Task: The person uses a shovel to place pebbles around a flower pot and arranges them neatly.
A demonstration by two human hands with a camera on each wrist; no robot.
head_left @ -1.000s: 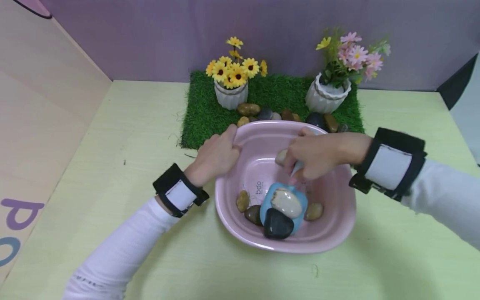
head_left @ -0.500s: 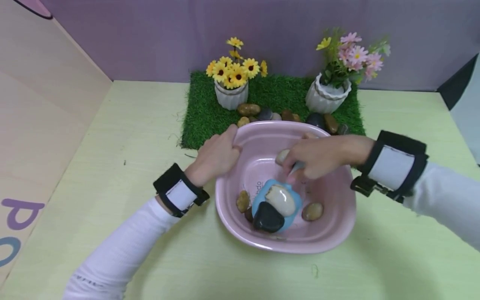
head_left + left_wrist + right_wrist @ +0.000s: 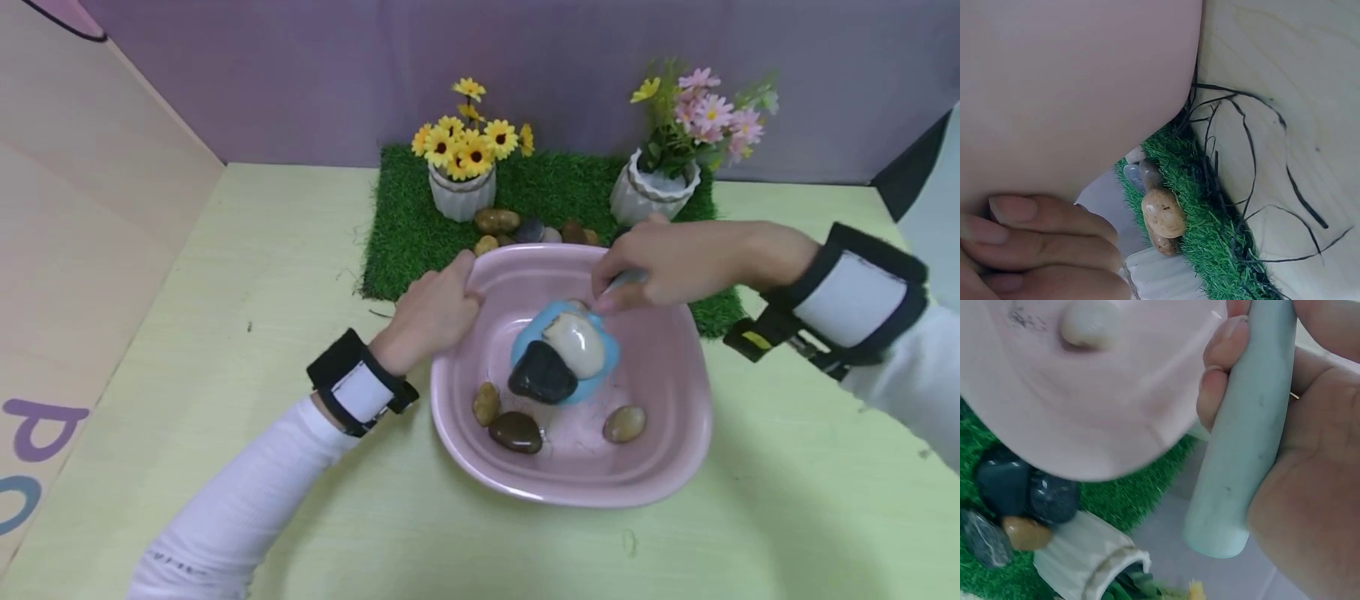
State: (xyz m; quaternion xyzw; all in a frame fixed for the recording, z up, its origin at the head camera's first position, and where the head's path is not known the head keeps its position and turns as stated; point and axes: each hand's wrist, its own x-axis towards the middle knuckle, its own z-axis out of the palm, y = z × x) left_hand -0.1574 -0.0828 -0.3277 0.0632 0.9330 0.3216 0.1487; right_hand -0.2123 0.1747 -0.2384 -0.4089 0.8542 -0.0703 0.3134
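Note:
My right hand [image 3: 671,258] grips the pale handle [image 3: 1241,450] of a toy shovel over the far right rim of a pink basin [image 3: 663,417]. Its light blue scoop [image 3: 611,354] bears a glossy cream stone [image 3: 577,343] and a black stone [image 3: 542,373]. Below the scoop lie a tan stone [image 3: 486,404], a dark brown stone [image 3: 516,432] and a beige stone [image 3: 624,423]. Another pale stone peeks out behind the scoop. My left hand [image 3: 438,310] holds the basin's left rim; its curled fingers [image 3: 1054,244] press against the basin's outside in the left wrist view.
Behind the basin lies a green turf mat [image 3: 405,225] with a row of stones [image 3: 497,221] along it. Two white pots stand there, one with yellow flowers [image 3: 468,146], one with pink flowers [image 3: 712,112]. A purple-grey wall [image 3: 300,83] closes off the back.
My right hand has moved up and right, drawing the loaded scoop from the basin's near side towards its far side. The brown stone is now uncovered. My left hand has stayed put.

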